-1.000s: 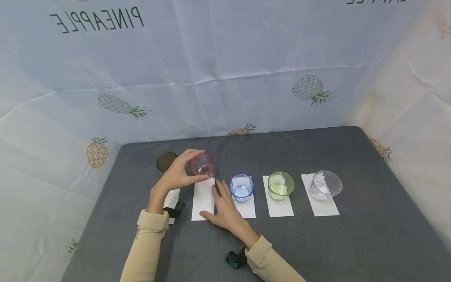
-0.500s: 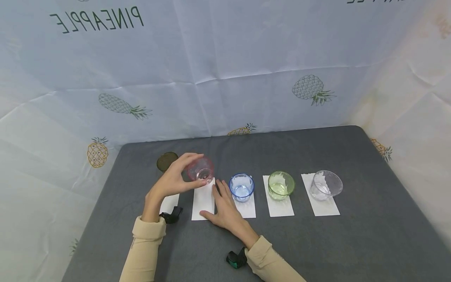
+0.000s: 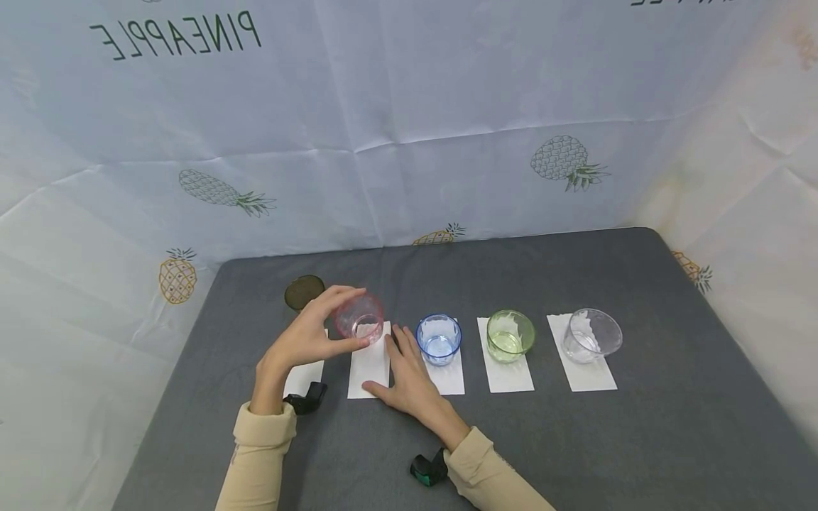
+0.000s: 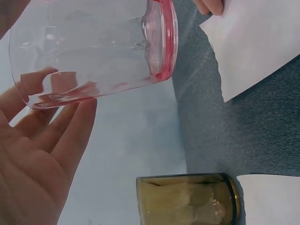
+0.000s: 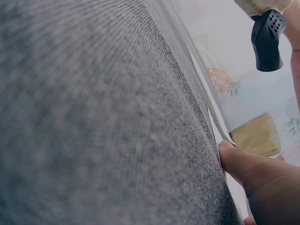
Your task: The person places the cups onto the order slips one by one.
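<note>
In the head view my left hand [image 3: 303, 341] grips a clear pink-rimmed glass [image 3: 359, 317] by its sides, thumb near and fingers far. The glass overlaps the far end of a white paper strip [image 3: 368, 372]. In the left wrist view it appears raised above the table, its thick pink base [image 4: 166, 40] nearest the cloth. My right hand [image 3: 409, 376] rests with spread, fairly straight fingers along that strip, thumb at its near right corner. The thumb [image 5: 243, 164] presses at the paper in the right wrist view. Just right of the fingers stands a blue glass [image 3: 438, 341].
A brown glass [image 3: 303, 292] stands behind another paper strip [image 3: 303, 377] on the left. Farther right, a green glass [image 3: 509, 337] and a clear glass [image 3: 592, 336] stand on strips of their own. The grey cloth-covered table [image 3: 677, 426] meets a pineapple-print curtain [image 3: 447, 177] at the back.
My left hand has drawn the pink glass nearer and slightly left, from behind the second strip to over its far end. The right hand and other glasses have not moved.
</note>
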`<state>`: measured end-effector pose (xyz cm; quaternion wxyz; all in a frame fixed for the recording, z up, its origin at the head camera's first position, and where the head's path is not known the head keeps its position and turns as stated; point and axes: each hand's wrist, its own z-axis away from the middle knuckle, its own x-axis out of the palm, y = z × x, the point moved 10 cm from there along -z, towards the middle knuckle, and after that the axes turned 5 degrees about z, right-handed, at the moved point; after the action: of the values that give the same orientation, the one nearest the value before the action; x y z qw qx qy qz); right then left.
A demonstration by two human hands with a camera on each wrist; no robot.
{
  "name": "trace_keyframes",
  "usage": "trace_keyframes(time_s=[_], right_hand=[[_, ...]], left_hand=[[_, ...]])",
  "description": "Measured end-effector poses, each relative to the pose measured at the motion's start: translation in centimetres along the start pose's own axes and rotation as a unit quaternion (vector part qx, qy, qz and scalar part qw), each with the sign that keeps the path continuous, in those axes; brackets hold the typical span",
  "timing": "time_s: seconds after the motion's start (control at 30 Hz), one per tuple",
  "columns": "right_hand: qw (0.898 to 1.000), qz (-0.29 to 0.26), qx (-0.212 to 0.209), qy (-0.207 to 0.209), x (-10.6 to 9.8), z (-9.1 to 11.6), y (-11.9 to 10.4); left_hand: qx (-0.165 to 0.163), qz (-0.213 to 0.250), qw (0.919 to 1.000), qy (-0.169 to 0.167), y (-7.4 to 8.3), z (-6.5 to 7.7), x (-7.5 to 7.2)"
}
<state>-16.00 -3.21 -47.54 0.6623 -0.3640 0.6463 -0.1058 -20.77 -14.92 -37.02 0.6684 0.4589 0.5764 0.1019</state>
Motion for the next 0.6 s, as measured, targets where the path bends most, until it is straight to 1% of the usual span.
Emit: trace_keyframes(time_s=[0.2, 0.3, 0.47, 0.6], right_hand=[[1.000, 0.003, 0.000, 0.001, 0.0, 0.1, 0.0], [1.000, 0.002, 0.002, 0.000, 0.0, 0.1, 0.0], [1.000, 0.002, 0.003, 0.001, 0.0, 0.0, 0.1], [1.000, 0.002, 0.001, 0.002, 0.0, 0.0, 0.1]], left_hand=[[0.001, -0.004, 1.0000, 0.003, -0.6, 0.5, 0.4], [0.003, 0.005, 1.0000, 0.001, -0.9, 0.8, 0.7], [-0.003, 0.025, 0.9997, -0.002, -1.6, 1.1, 1.2], [0.002, 0.025, 0.9997, -0.002, -1.8, 1.3, 1.5]])
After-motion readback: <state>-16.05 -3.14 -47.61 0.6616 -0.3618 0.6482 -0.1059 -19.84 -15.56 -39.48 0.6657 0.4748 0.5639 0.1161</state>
